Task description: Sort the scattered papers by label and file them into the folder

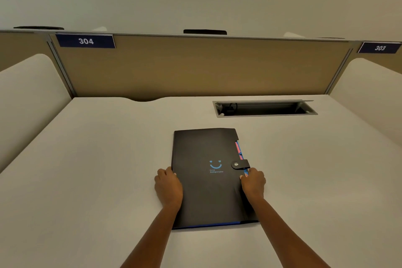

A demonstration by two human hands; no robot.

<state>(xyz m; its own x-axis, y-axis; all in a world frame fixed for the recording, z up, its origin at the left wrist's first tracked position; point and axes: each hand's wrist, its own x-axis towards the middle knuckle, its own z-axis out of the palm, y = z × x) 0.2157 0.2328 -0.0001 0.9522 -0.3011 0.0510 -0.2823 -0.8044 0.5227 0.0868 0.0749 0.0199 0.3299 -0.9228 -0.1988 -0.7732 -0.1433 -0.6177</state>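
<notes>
A black folder (pixel 206 180) with a blue smiley print lies flat and closed on the white desk (pixel 97 169), its snap strap (pixel 240 164) fastened at the right edge. Pink and blue tab edges (pixel 238 150) peek out along that side. My left hand (pixel 168 187) grips the folder's left edge with curled fingers. My right hand (pixel 253 184) grips the right edge just below the strap. No loose papers are in view.
A recessed cable tray (pixel 264 108) with an open lid sits at the back right of the desk. A tan partition (pixel 195 65) stands behind, carrying signs 304 (pixel 85 40) and 303 (pixel 379 47). Cream side panels flank the desk.
</notes>
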